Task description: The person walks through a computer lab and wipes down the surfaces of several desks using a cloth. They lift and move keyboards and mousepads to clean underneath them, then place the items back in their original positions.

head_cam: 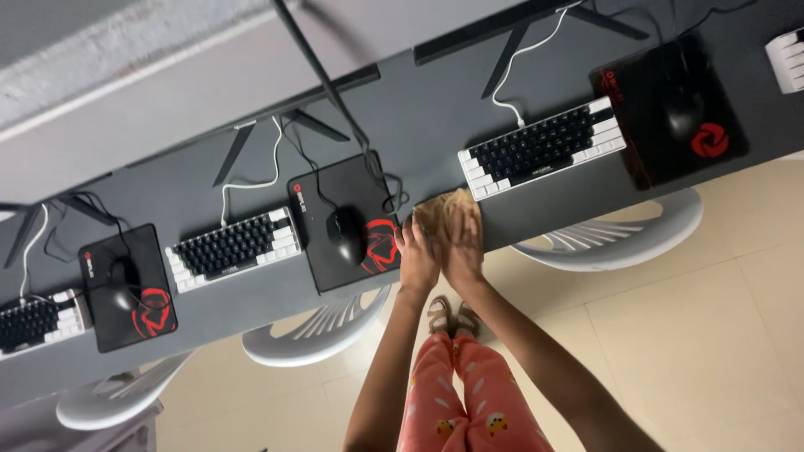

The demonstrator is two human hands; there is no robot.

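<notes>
Long dark desk (536, 205) running across the shot, with a row of identical setups on it. Far left there's a keyboard (33, 322) at the edge, then a black mouse pad with a red logo (130, 289) and a mouse (126, 272) on it. Next comes a black-and-white keyboard (234, 249), then another mouse pad (347, 222) with its mouse (345, 234). Just right of that pad, both hands sit side by side, left hand (416, 255) and right hand (463, 247), pressed flat with fingers spread on a tan cloth (444, 211) at the desk's front edge. The cloth is between that pad and the next keyboard (543, 147). Further right is a third mouse pad (670, 109) with a mouse (685, 113). White plastic chairs (314, 331) are tucked under the desk.
</notes>
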